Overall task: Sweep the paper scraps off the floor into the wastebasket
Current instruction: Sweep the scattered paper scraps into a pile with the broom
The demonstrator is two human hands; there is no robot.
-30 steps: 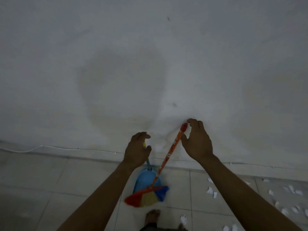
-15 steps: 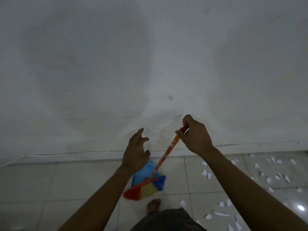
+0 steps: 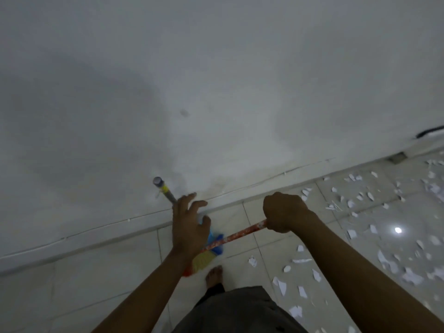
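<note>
Right hand (image 3: 286,212) clenched around broom handle (image 3: 240,234); left hand (image 3: 189,229) spread open at dustpan handle (image 3: 165,191), no grip. Paper scraps (image 3: 352,233) strewn across floor (image 3: 120,272), rightward. Risk of toppling it on fumbled grab.

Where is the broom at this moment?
Low centre of the head view: the right hand grips the broom by its orange handle, its bristles down near the wall, beside the blue dustpan.
</note>
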